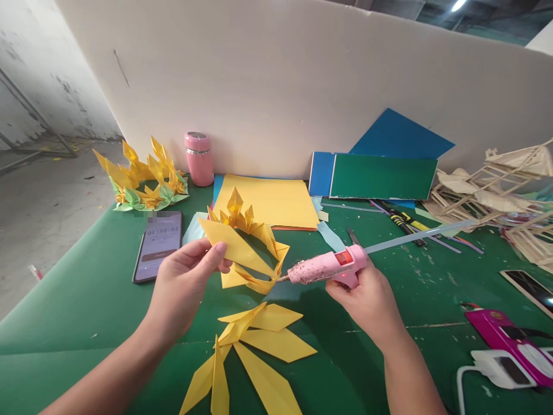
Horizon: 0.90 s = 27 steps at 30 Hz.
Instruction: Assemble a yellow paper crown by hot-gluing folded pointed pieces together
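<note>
Between the thumb and fingers of my left hand (190, 271) is a folded yellow paper piece (237, 246), its narrow end pointing right. My right hand (367, 294) grips a pink hot glue gun (328, 266) by its handle, a clear glue stick (419, 235) sticking out of its back. The gun's nozzle meets or nearly meets the piece's tip; I cannot tell which. Just behind, a partly built yellow paper crown (263, 235) stands on the green table. Several loose folded yellow pieces (279, 343) lie in front of my hands.
A finished-looking yellow and green paper crown (151, 184) and a phone (158, 245) are at left. Behind are a pink flask (199, 160), yellow paper sheets (272, 199) and a green board (384, 177). Wooden stick models (488, 184) and a magenta device (496, 328) occupy the right.
</note>
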Available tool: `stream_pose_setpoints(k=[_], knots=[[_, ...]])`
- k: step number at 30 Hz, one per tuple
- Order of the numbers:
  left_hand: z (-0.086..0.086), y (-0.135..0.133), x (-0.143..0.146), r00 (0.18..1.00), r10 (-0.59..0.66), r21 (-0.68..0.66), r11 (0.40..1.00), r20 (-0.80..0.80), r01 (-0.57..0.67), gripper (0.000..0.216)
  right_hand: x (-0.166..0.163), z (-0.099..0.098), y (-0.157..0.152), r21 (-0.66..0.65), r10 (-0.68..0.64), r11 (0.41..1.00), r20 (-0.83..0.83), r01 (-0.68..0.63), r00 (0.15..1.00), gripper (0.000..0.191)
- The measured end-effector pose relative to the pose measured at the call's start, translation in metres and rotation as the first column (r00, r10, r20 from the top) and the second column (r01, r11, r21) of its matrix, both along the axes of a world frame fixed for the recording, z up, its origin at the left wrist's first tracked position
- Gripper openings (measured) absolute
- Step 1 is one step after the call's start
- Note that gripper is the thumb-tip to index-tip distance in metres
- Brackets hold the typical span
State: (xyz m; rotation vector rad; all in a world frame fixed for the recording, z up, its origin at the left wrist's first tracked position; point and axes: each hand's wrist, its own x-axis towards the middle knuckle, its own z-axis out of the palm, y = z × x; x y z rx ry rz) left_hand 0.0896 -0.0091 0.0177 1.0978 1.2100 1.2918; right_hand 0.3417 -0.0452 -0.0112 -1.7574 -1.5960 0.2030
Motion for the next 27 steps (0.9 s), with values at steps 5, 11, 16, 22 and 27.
stream_pose_setpoints(k=[5,11,16,22,27], knots=[[0.002,-0.002,0.001,0.998,-0.019,0.007,1.0,0.053,0.019,0.019,0.011,-0.003,0.0,0.017,0.047,0.999,-0.275,-0.044,0.96,0.044],[0.007,-0.002,0.005,0.991,-0.029,-0.01,0.999,0.13,0.031,0.016,0.04,-0.007,0.009,-0.104,-0.079,0.994,-0.37,0.043,0.926,0.056],[0.004,-0.002,0.005,0.991,-0.055,0.015,0.998,0.124,0.054,0.018,0.047,-0.011,0.014,-0.188,-0.307,0.942,-0.135,0.28,0.942,0.046],[0.002,-0.004,0.005,0.992,-0.097,-0.007,0.995,0.078,0.098,0.025,0.034,-0.011,0.019,-0.179,-0.31,0.937,-0.033,0.3,0.95,0.041],[0.001,-0.007,0.011,0.974,-0.225,-0.032,0.974,0.013,0.226,0.029,0.025,-0.016,0.024,-0.133,-0.337,0.93,0.055,0.342,0.94,0.034]])
